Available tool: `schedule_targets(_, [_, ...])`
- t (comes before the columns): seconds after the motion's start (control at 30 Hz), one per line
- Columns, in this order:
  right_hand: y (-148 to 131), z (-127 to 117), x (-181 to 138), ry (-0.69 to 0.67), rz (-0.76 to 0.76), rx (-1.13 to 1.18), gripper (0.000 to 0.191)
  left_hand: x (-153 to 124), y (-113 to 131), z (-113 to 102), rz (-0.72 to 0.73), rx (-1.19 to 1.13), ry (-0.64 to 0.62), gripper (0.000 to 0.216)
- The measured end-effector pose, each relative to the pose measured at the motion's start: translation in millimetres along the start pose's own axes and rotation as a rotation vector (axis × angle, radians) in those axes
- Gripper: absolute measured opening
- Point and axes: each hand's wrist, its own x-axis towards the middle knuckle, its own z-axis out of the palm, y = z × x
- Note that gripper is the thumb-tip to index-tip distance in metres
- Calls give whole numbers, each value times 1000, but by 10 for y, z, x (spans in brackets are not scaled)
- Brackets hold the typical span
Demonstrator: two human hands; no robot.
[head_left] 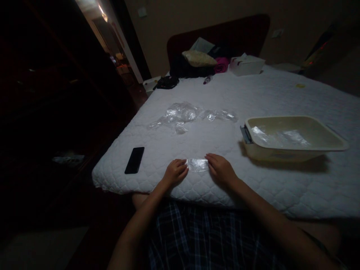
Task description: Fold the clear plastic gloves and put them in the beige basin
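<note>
A small piece of clear plastic point(197, 164) lies flat on the white quilted mattress point(253, 101) near its front edge. My left hand point(174, 172) rests at its left end with fingers curled down on it. My right hand point(221, 168) presses the right end, fingers bent. Farther back lies a heap of crumpled clear plastic bags point(185, 115). To the right stands a cream plastic basin point(292, 138) with more clear plastic inside.
A black phone point(134, 160) lies left of my hands. At the head of the bed sit a white box point(246, 64), a pillow point(198, 58), dark clothes and a pink item. The floor to the left is dark.
</note>
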Motion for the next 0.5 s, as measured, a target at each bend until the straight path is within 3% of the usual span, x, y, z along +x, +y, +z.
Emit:
schedule_targets(0.1, [-105, 127, -65, -113, -69, -120, 37, -6, 6, -22, -14, 8, -18, 17])
schedule_targets(0.3, [-17, 311, -200, -223, -79, -220, 46, 27, 78, -40, -35, 92, 11, 32])
schedule_targets(0.4, [11, 328, -208, -244, -82, -233, 49, 83, 210, 6, 110, 159, -145, 42])
schedule_targets(0.5, [51, 310, -218, -271, -109, -227, 55, 106, 318, 78, 83, 233, -311, 52])
